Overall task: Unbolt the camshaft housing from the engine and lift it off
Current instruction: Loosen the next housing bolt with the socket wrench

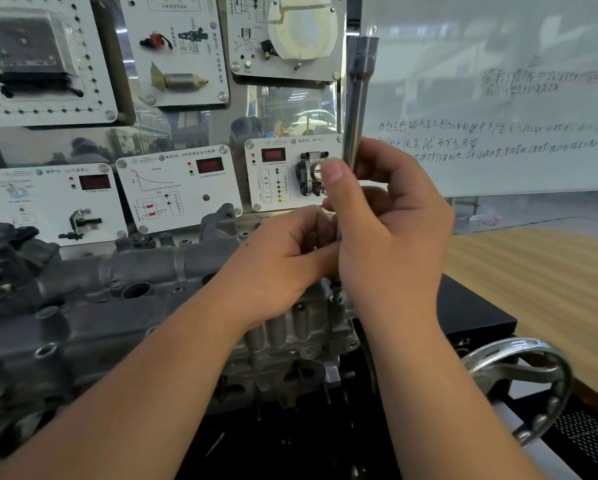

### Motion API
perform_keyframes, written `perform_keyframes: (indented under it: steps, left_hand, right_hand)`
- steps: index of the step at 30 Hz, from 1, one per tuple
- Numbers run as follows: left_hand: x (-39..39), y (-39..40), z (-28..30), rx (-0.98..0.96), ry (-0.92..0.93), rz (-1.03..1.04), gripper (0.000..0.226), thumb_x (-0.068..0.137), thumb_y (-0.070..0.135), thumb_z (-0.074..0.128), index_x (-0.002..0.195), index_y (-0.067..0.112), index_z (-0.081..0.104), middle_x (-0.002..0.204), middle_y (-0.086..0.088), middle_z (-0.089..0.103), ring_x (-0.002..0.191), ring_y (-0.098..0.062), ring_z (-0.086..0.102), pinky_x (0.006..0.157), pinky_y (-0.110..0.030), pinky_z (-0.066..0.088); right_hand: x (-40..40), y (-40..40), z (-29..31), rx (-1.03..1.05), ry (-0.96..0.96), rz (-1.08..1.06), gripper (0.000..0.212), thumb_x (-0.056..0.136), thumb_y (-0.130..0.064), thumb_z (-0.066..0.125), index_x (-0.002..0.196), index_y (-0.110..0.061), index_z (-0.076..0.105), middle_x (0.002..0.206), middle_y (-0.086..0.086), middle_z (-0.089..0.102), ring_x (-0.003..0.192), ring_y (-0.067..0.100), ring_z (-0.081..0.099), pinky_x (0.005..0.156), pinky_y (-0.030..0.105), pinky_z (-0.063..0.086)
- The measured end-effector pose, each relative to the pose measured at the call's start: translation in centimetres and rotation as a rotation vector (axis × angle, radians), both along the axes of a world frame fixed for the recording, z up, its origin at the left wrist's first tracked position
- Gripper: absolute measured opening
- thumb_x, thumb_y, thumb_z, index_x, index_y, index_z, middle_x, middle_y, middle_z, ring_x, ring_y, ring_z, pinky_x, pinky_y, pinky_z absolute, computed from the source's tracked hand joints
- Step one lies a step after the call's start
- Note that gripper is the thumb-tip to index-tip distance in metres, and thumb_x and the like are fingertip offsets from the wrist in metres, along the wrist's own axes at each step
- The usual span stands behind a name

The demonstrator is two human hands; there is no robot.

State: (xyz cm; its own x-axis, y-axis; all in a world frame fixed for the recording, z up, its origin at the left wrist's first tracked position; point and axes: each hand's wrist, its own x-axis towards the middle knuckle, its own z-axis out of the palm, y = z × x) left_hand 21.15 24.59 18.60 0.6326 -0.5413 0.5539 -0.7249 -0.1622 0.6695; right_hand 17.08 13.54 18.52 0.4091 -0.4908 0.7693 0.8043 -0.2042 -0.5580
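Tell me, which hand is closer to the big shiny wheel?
Right. The right hand is up and left of the wheel, gripping a metal tool. The left hand is beyond it, further left.

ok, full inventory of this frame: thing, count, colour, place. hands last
engine: 1, dark grey, left and centre, on a stand
bolt: 1, dark, standing up from the engine's right end, under the hands
extension bar: 1, shiny steel, upright, top centre
handwheel: 1, silver, lower right
display panels: several, white, on the wall behind the engine
whiteboard: 1, white with handwriting, upper right
left hand: fingers curled at the tool's lower end, just above the bolt
right hand: grips the extension bar
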Motion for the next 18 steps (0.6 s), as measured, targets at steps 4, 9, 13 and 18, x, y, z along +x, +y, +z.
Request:
perform_keyframes:
  steps: [4,9,13,18]
  left_hand:
    - [0.21,0.06,-0.16,-0.02,-0.005,-0.001,0.033,0.078,0.059,0.061,0.094,0.032,0.069,0.08,0.0,0.07,0.07,-0.024,0.063,0.069,-0.048,0.055]
    - [0.29,0.09,-0.19,-0.001,0.042,-0.048,0.019,0.094,0.043,0.057,0.101,0.033,0.072,0.089,0.002,0.074,0.079,-0.016,0.068,0.077,-0.038,0.056]
    - [0.45,0.11,-0.3,0.003,0.006,-0.024,0.034,0.084,0.046,0.067,0.104,0.019,0.069,0.094,-0.007,0.075,0.09,-0.03,0.071,0.084,-0.055,0.057]
    - [0.33,0.16,-0.34,-0.018,0.01,-0.055,0.022,0.083,0.053,0.062,0.094,0.036,0.069,0.079,0.005,0.071,0.071,-0.006,0.063,0.068,-0.033,0.055]
  right_hand:
    - [0.15,-0.23,-0.03,0.021,-0.03,-0.02,0.019,0.096,-0.027,0.066,0.105,-0.013,0.075,0.076,-0.014,0.068,0.078,0.013,0.07,0.072,0.03,0.057]
    - [0.2,-0.41,0.09,0.014,0.0,0.054,0.024,0.101,-0.027,0.057,0.118,-0.018,0.07,0.084,-0.01,0.074,0.072,0.009,0.069,0.068,0.026,0.055]
    - [-0.05,-0.16,0.16,-0.044,-0.016,-0.026,0.025,0.095,-0.035,0.066,0.117,-0.025,0.069,0.09,-0.011,0.073,0.081,0.009,0.069,0.072,0.026,0.055]
    - [-0.24,-0.16,0.13,-0.092,-0.034,-0.108,0.015,0.1,-0.028,0.058,0.098,-0.022,0.071,0.075,-0.013,0.062,0.073,0.004,0.06,0.071,0.023,0.048]
